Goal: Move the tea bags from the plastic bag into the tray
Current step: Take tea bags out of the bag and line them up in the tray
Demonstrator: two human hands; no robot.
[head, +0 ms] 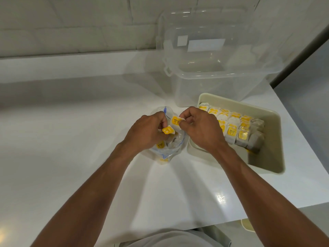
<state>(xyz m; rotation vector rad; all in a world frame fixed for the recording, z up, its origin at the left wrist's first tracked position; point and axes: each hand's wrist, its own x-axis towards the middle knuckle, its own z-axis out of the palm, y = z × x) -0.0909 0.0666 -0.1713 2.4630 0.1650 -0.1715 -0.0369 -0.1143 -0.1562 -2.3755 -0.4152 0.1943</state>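
the right hand (pixel 199 129) pinches a tea bag (pixel 175 121) by its right edge, just above the open plastic bag (pixel 165 155). its yellow label faces up; fingers hide its long axis. the left hand (pixel 147 132) grips a second tea bag (pixel 167 130), touching the first. more tea bags (pixel 236 129) stand in rows in the cream tray (pixel 274 139) beside them.

one wide-angle camera, worn on the head, looks forward and steeply down across a white counter (pixel 74 136) toward a tiled wall (pixel 71 24). the left hand (pixel 147 132) and right hand (pixel 201 129) sit close below the lens, mid-frame.
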